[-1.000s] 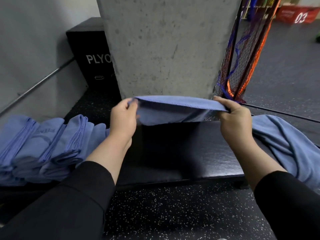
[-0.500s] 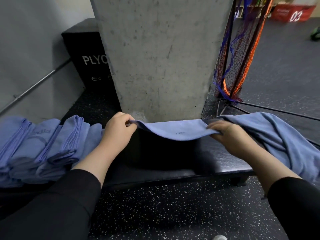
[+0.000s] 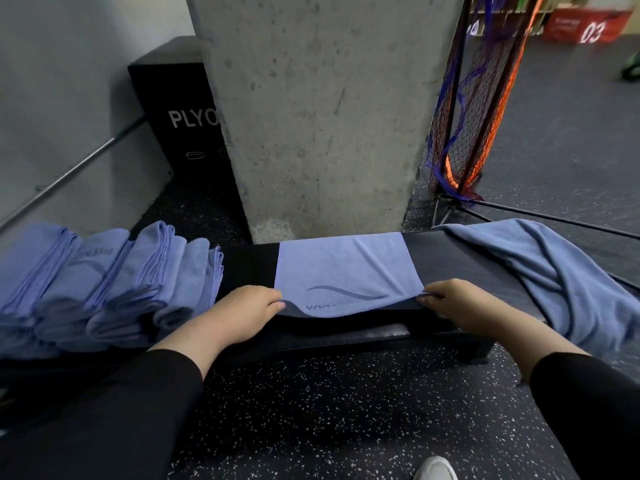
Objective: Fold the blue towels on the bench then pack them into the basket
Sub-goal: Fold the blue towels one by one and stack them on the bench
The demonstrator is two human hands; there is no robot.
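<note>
A blue towel (image 3: pixel 346 268) lies spread flat across the black bench (image 3: pixel 460 268), its near edge slightly lifted. My left hand (image 3: pixel 242 315) pinches the near left corner. At the near right corner, my right hand (image 3: pixel 460 306) pinches the hem. A row of folded blue towels (image 3: pixel 114 282) stands on the bench's left end. A crumpled unfolded blue towel (image 3: pixel 554 271) drapes over the bench's right end. No basket is in view.
A concrete pillar (image 3: pixel 322 112) rises right behind the bench. A black plyo box (image 3: pixel 183 123) sits behind it at the left, and a netted rack (image 3: pixel 474 98) with metal legs stands at the right. Speckled rubber floor (image 3: pixel 311 410) lies in front; a white shoe tip (image 3: pixel 436 469) shows.
Both hands brought the towel down from mid-air and pulled its near edge toward me, so it now lies spread flat on the bench.
</note>
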